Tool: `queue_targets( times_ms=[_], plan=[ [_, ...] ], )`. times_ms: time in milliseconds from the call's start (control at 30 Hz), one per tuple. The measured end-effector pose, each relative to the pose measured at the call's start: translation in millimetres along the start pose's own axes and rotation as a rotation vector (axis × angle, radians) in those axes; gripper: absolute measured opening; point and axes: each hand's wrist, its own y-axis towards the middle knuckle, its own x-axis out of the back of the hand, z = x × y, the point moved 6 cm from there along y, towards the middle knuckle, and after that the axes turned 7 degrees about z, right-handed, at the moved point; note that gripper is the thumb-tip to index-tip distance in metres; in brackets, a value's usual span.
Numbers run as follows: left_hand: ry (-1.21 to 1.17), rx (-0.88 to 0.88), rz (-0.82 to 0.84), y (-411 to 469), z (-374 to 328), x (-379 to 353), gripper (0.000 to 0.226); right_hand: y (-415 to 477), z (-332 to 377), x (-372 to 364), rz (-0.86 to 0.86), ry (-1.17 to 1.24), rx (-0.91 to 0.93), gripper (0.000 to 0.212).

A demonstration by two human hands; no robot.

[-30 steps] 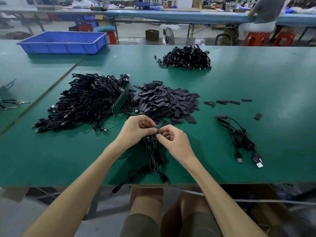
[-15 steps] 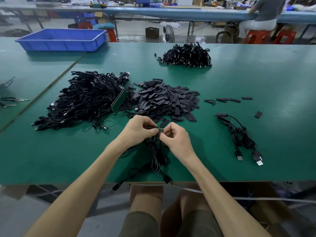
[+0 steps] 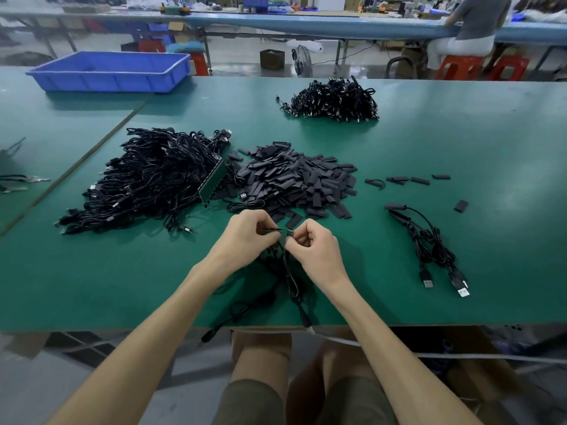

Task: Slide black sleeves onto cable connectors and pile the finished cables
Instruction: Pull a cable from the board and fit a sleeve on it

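The cable being worked on is held just above the near middle of the worktop. Its connector sits between the two hands, and its cord trails down towards the near edge. The right hand has curled fingers and pinches the connector at its tip. The left hand, also curled, pinches a black sleeve just beside the connector; whether the sleeve is already partly over it is too small to tell.

Right behind the hands lies the heap of loose sleeves. A big tangle of black cables lies to its left, and a green board leans tilted between the two. A few stray sleeves lie in a row to the right of the heap, and one more lies farther right. Near them, on the right side, is a small bundle of cables with its plugs pointing at the near edge. A second cable pile lies well apart at the far side. A blue tray stands at the far left, and a seated person is at another bench beyond
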Motion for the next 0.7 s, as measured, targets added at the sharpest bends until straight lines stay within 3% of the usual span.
queue_targets(
  times_ms=[200, 400, 600, 700],
  plan=[
    [-0.058, 0.073, -0.111, -2, 32, 39, 0.027, -1, -6, 9, -0.081, 0.207, -0.038, 0.009],
    [-0.086, 0.146, -0.276, -16, 62, 63, 0.033, -4, -21, 28, -0.364, 0.453, -0.112, 0.004],
    [0.213, 0.159, -0.397, -24, 58, 67, 0.01, -4, -22, 30, -0.445, 0.637, -0.099, 0.009],
    [0.361, 0.178, -0.406, -22, 53, 63, 0.019, -3, -18, 29, -0.395, 0.734, -0.065, 0.01]
  ],
)
